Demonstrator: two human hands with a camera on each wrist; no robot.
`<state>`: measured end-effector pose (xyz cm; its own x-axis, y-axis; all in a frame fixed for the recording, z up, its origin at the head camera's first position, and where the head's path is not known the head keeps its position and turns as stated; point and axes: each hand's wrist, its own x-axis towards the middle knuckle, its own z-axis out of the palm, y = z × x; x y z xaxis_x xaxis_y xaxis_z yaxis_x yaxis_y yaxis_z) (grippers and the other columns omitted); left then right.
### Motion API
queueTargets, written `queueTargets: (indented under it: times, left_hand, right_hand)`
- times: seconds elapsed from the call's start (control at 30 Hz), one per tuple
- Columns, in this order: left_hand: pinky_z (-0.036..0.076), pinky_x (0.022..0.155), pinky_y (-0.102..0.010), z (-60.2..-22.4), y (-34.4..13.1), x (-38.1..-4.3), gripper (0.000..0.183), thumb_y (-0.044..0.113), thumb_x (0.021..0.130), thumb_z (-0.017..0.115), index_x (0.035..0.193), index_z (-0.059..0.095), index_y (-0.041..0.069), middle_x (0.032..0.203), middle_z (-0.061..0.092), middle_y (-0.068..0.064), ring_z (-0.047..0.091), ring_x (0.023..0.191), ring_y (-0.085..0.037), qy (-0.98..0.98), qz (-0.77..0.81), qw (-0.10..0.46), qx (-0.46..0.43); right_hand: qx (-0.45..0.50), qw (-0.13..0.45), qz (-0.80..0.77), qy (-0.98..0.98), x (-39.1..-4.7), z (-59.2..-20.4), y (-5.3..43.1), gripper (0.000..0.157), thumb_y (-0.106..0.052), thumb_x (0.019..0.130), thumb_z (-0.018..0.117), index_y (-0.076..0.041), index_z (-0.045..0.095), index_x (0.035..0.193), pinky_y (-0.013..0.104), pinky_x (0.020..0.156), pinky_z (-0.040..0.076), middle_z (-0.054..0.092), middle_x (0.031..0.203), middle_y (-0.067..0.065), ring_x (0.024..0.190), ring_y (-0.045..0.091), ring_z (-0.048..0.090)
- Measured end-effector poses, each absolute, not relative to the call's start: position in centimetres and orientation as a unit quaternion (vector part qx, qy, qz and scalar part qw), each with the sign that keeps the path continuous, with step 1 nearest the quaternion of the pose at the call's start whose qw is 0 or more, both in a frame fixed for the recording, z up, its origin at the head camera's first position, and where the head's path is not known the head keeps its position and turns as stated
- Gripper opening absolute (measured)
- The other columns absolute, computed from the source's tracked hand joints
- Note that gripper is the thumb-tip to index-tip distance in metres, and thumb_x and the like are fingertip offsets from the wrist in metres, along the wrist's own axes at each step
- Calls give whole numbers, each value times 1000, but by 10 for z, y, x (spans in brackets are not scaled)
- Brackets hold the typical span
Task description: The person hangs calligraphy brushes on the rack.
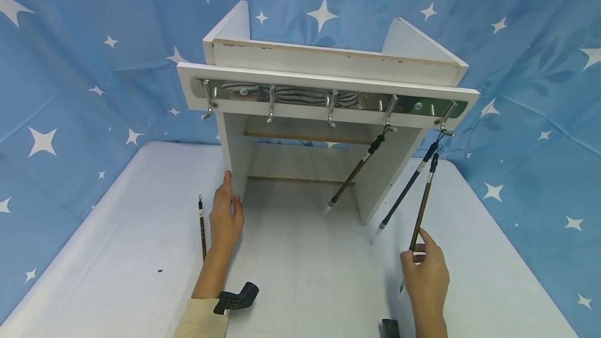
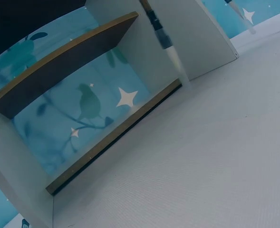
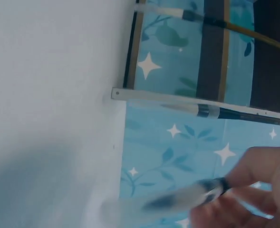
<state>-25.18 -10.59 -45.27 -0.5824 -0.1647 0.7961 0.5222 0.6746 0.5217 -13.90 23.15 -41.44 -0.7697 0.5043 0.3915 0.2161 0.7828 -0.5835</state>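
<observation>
My left hand [image 1: 226,220] holds the front edge of the left side panel of a white shelf unit [image 1: 328,54], thumb on the inner side. Low on a brown-handled writing brush [image 1: 424,197], above its tip, my right hand [image 1: 427,270] pinches the shaft. That brush slants below the rightmost hook, its top loop close to it; I cannot tell whether the loop is on the hook. A dark brush [image 1: 407,192] hangs from the same hook, and a brown brush [image 1: 354,172] from the neighbouring one. Both show whitish tips, as does the pinched brush in the right wrist view.
A metal hook rail [image 1: 300,96] runs across the unit's front; its three left hooks hold nothing. Another brush [image 1: 202,228] lies on the white tabletop [image 1: 117,254] left of my left forearm, near a small dark speck [image 1: 160,270]. A blue star-patterned cloth [image 1: 70,67] surrounds the table.
</observation>
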Motion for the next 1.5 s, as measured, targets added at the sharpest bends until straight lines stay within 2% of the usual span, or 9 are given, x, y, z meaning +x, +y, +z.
queueTargets:
  times: [0.03, 0.1, 0.2, 0.27, 0.37, 0.63, 0.87, 1.13, 1.5]
  left_hand:
    - [51, 77, -48, -452, -106, -252, 72, -14, 80, 56, 142, 30, 9, 117, 51, -25, 54, 106, -39, -801, -388, 442, -111]
    - [51, 77, -48, -452, -106, -251, 72, -14, 80, 55, 143, 30, 10, 117, 51, -25, 54, 106, -39, -802, -388, 440, -110]
    - [51, 77, -48, -451, -105, -250, 71, -13, 80, 55, 143, 29, 9, 117, 51, -26, 54, 106, -38, -803, -388, 439, -110]
    - [51, 77, -48, -450, -105, -249, 70, -13, 81, 55, 142, 30, 8, 117, 51, -26, 54, 106, -38, -803, -389, 438, -110]
    - [51, 77, -48, -450, -104, -249, 68, -13, 81, 55, 142, 31, 7, 117, 51, -25, 54, 106, -38, -802, -389, 440, -111]
    - [51, 76, -48, -450, -105, -249, 70, -14, 79, 56, 141, 32, 6, 116, 51, -25, 54, 104, -39, -802, -385, 443, -111]
    - [51, 77, -48, -452, -106, -249, 71, -14, 80, 55, 143, 30, 9, 117, 51, -25, 54, 105, -39, -806, -385, 437, -109]
    - [51, 77, -48, -450, -106, -248, 70, -13, 80, 56, 142, 31, 7, 117, 51, -25, 54, 105, -39, -800, -388, 443, -115]
    - [51, 78, -47, -452, -107, -250, 70, -12, 80, 56, 142, 31, 9, 119, 51, -24, 54, 107, -37, -805, -390, 433, -110]
  right_hand:
    - [-188, 297, 272, -896, -139, -415, 230, 53, 1, 76, 54, 1, 47, 128, 38, 52, 51, 60, 93, 20, 74, 31, 62]
    - [-152, 344, 297, -878, -140, -418, 229, 53, 3, 75, 54, 0, 49, 128, 26, 52, 52, 60, 91, 19, 71, 25, 62]
    - [-100, 390, 319, -858, -141, -418, 224, 55, 7, 74, 53, -1, 49, 129, 5, 56, 45, 60, 91, 17, 75, 0, 58]
    - [-78, 411, 323, -849, -141, -417, 220, 56, 9, 74, 54, -1, 49, 129, -5, 61, 36, 60, 90, 17, 77, -14, 49]
    - [-63, 429, 320, -842, -138, -414, 213, 57, 12, 73, 53, 0, 49, 129, -6, 65, 35, 60, 90, 19, 81, -22, 42]
    - [-40, 453, 349, -819, -134, -413, 204, 58, 13, 74, 53, 0, 47, 130, -4, 69, 38, 60, 90, 19, 84, -18, 46]
    - [88, 501, 374, -776, -135, -414, 195, 55, 14, 69, 51, 10, 49, 124, 0, 71, 43, 57, 86, 22, 86, -10, 54]
    - [185, 481, 355, -780, -134, -417, 173, 44, -6, 79, 49, 13, 51, 118, 6, 68, 48, 58, 86, 17, 80, 0, 57]
    - [245, 436, 364, -785, -134, -415, 155, 43, -4, 79, 48, 12, 53, 118, 10, 61, 49, 58, 86, 12, 73, 10, 58]
